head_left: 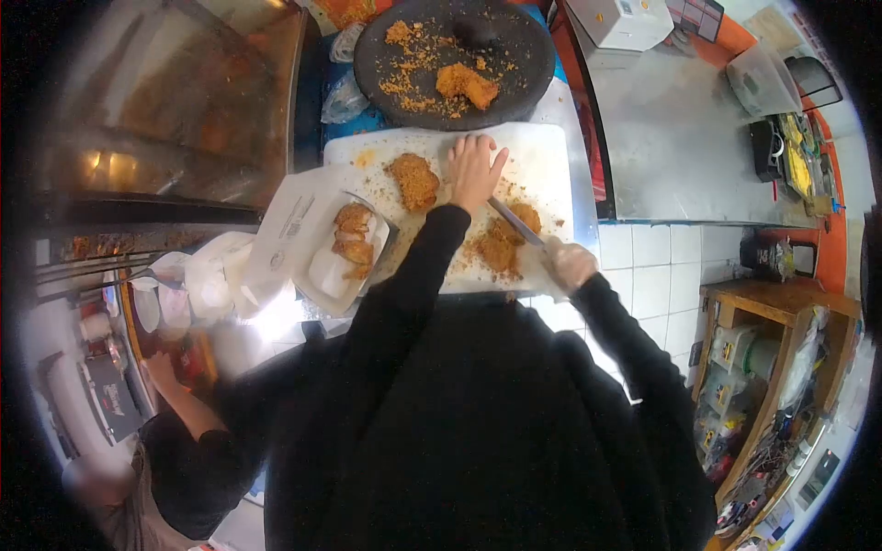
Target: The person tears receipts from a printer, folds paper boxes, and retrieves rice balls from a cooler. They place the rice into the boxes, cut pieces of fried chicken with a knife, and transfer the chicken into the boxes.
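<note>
- Steel counter (575, 174): white board (537, 151) at centre, dark round tray (514, 37) at 12 o'clock, open box (294, 220) at 9 o'clock.
- Board: whole fried piece (413, 181) at 10 o'clock, cut pieces (501, 246) and crumbs at 4 o'clock.

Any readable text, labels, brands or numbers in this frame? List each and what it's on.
No text can be read.
Takeaway box lid: grey print, too blurred.
Dark pack at lower left: red-and-white label, too small.
White machine at top: panel markings, too blurred.
Knife in the right hand: no marking shows.
</note>
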`<action>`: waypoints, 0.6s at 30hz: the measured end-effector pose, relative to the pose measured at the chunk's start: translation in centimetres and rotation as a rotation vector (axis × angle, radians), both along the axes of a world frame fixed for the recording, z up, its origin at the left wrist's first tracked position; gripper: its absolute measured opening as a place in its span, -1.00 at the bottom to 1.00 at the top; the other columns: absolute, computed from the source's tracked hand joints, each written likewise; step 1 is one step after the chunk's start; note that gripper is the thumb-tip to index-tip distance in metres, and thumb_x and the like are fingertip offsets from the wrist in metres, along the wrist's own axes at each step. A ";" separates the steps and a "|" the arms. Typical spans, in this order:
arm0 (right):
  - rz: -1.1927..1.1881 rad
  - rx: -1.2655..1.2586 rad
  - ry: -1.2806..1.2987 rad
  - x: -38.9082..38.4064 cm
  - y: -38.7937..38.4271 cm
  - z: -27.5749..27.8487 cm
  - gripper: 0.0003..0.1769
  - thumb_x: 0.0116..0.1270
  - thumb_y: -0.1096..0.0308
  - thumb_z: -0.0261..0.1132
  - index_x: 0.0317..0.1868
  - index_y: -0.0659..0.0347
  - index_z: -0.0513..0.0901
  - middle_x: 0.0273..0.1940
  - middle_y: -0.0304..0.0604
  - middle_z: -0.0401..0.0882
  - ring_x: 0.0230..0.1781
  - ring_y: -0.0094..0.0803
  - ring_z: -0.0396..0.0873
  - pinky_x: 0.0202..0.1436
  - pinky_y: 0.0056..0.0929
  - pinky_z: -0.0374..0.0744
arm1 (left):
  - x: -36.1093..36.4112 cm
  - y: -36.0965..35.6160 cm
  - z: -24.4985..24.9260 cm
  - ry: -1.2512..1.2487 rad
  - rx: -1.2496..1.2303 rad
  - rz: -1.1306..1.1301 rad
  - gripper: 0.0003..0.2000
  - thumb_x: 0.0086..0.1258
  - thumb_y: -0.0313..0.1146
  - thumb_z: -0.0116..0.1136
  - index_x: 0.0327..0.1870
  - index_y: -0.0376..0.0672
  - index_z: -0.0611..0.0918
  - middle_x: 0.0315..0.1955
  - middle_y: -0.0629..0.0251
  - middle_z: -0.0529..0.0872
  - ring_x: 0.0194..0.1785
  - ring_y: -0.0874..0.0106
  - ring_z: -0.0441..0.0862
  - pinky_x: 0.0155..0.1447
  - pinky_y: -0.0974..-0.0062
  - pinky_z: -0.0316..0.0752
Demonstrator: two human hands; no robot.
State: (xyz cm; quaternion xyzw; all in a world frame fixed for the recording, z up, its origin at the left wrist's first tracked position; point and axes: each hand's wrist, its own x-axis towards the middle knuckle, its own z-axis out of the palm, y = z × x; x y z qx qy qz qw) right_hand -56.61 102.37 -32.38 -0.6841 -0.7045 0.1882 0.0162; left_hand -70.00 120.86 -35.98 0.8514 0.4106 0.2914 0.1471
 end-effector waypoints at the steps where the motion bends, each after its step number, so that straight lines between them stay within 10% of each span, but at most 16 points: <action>1: -0.013 -0.097 -0.025 0.4 0.9 2.9 -0.75 0.26 0.21 -0.01 -0.40 0.26 0.36 -0.75 -0.11 0.40 -0.78 -0.27 0.41 -0.77 -0.34 0.37 | 0.1 -0.4 0.6 -0.073 0.001 0.078 -0.80 0.18 -0.18 0.01 -0.36 -0.10 0.43 -0.36 0.28 0.43 -0.21 0.29 0.32 -0.13 0.31 0.13; 7: -0.033 -0.110 0.042 1.0 1.5 -1.6 -0.77 0.23 0.22 -0.04 -0.36 0.25 0.33 -0.53 0.08 0.51 -0.49 -0.04 0.53 -0.47 -0.15 0.46 | -0.3 -0.4 -0.7 0.055 0.081 0.165 -0.80 0.17 -0.17 0.02 -0.41 -0.12 0.46 -0.40 0.30 0.46 -0.22 0.32 0.34 -0.15 0.32 0.15; 13: 0.138 -0.177 -0.188 1.1 2.3 1.9 -0.75 0.26 0.17 -0.04 -0.38 0.20 0.34 -0.68 -0.01 0.48 -0.70 -0.15 0.50 -0.71 -0.22 0.41 | -1.2 -0.6 1.3 0.008 -0.042 0.140 -0.78 0.21 -0.15 -0.03 -0.37 -0.12 0.47 -0.38 0.28 0.46 -0.21 0.30 0.35 -0.14 0.33 0.15; 16: -0.088 -0.263 0.315 -1.5 -1.8 -0.1 -0.71 0.23 0.10 0.03 -0.38 0.18 0.36 -0.80 -0.20 0.35 -0.84 -0.33 0.38 -0.82 -0.38 0.35 | -2.9 -2.5 2.1 -0.074 -0.033 0.052 -0.76 0.24 -0.13 -0.06 -0.34 -0.12 0.46 -0.38 0.27 0.45 -0.21 0.28 0.34 -0.14 0.33 0.15; 18: -0.006 0.254 0.100 -4.1 -3.8 -3.0 -0.75 0.20 0.14 0.09 -0.36 0.16 0.38 -0.77 -0.19 0.38 -0.81 -0.33 0.40 -0.78 -0.38 0.37 | -3.4 -2.6 0.4 -0.058 -0.021 0.007 -0.76 0.24 -0.13 -0.07 -0.32 -0.12 0.44 -0.38 0.27 0.45 -0.22 0.28 0.34 -0.14 0.33 0.15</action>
